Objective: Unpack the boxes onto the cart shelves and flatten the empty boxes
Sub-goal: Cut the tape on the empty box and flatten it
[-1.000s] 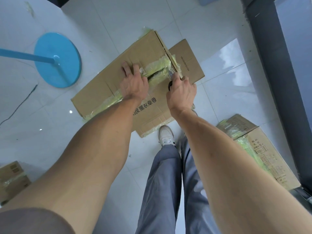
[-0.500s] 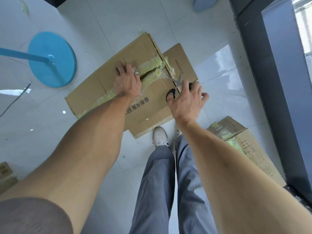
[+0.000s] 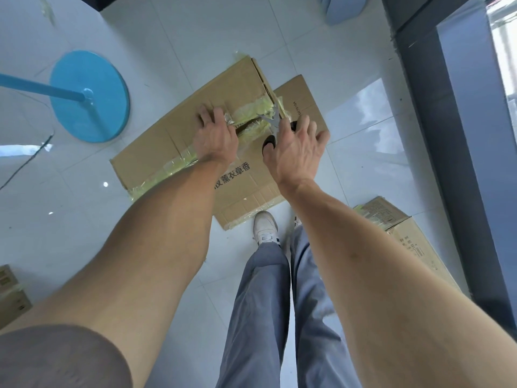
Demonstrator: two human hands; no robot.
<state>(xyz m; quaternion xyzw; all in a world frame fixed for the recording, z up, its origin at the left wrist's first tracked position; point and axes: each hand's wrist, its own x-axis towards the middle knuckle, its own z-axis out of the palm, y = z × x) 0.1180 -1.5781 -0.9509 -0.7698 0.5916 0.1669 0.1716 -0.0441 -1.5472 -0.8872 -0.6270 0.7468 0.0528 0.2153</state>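
White tiled floor (image 3: 195, 32) with a glossy, reflective surface, seen from above. A dark vertical frame (image 3: 436, 135) runs down the right side.

Cardboard box (image 3: 167, 141), flattened, lying on the floor just ahead of the person's feet, its long seam sealed with yellowish tape (image 3: 251, 110); the tape is parted near the middle, showing a dark slit. Printed characters run along the near panel. A second brown panel (image 3: 305, 99) lies beyond its far right end, touching or slightly under it; which cannot be told.

Blue round base (image 3: 89, 96) with a blue pole, on the floor left of the box and apart from it.

Second cardboard box (image 3: 414, 242), closed and tape-sealed, on the floor at right, against the dark frame. More cartons (image 3: 11, 292) at the lower left edge, only partly visible.

Grey trousers (image 3: 260, 317) and a white shoe (image 3: 264, 226), the shoe toe at the box's near edge.

Left hand (image 3: 215, 135), fingers extended, pressing flat on the taped seam.

Right hand (image 3: 296, 149) holding a pair of scissors (image 3: 275, 123), thumb through one black loop and fingers spread over the other; the blades stand apart, their tips at the tape near the box's right end.
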